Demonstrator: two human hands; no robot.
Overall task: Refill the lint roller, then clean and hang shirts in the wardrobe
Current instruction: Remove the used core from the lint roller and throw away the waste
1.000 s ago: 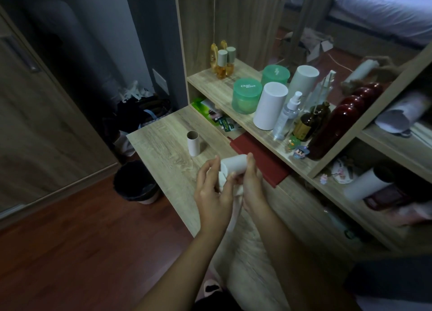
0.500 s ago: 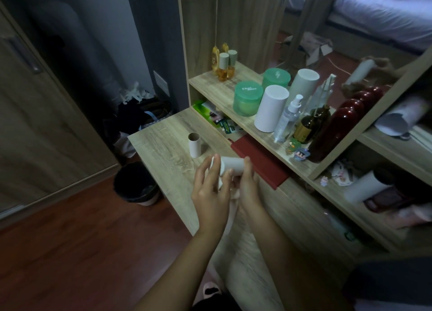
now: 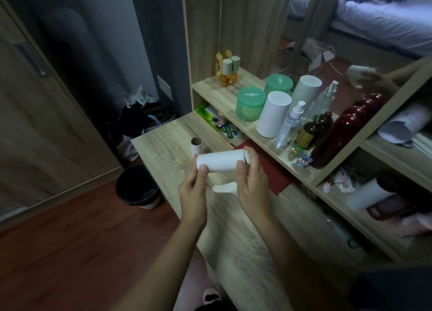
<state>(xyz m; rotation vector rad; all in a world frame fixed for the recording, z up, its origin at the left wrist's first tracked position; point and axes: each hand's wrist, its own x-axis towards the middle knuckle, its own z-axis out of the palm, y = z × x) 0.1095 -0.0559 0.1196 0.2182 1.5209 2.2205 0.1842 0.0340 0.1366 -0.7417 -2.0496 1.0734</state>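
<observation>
Grip: the left hand (image 3: 194,191) pinches the left end of the refill roll (image 3: 219,162), thumb on the near face and fingers behind. The right hand (image 3: 253,186) is curled round the right end, fingertips over its rim. Both hands are clamped on the roll.

Position: the roll lies level, held in the air above the desk (image 3: 168,142) and clear of its surface.

Handling, as judged: light and hollow, paper wound on a card tube. It is likely to dent if squeezed mid-span and may be tacky once the outer wrap is off. The ends are the sound place to hold it, as is done here.

Adjacent: a white piece (image 3: 223,187) shows just below the roll, between the hands; I cannot tell what it is. A bare cardboard core (image 3: 196,145) stands upright on the desk just behind the roll. A waste bin (image 3: 138,186) sits on the floor beside the desk.
</observation>
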